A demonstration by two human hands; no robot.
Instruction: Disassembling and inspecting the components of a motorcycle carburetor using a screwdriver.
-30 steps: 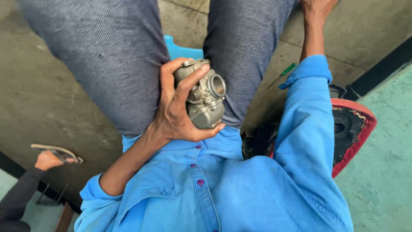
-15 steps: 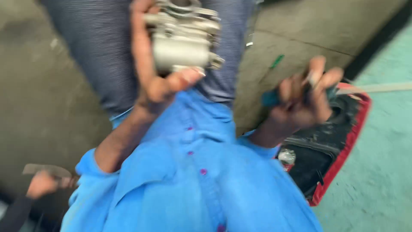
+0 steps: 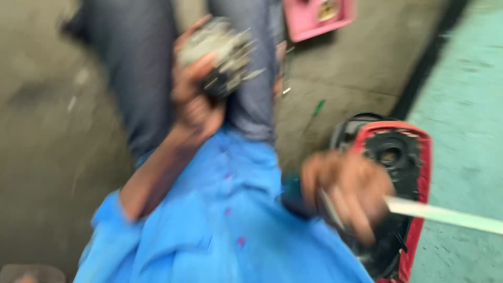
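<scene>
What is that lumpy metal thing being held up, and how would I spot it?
Start at the grey trouser legs at the top of the view. In front of them, the left hand grips a blurred, knobbly grey metal engine part. Unlike the red-rimmed black tray on the floor, it is held up.

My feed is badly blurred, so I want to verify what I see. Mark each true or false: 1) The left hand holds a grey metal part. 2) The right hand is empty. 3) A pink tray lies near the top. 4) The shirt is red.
1) True: the left hand grips the grey metal part.
2) False: the right hand holds a thin tool, too blurred to identify.
3) True: the pink tray lies on the floor.
4) False: the shirt is blue.
</scene>
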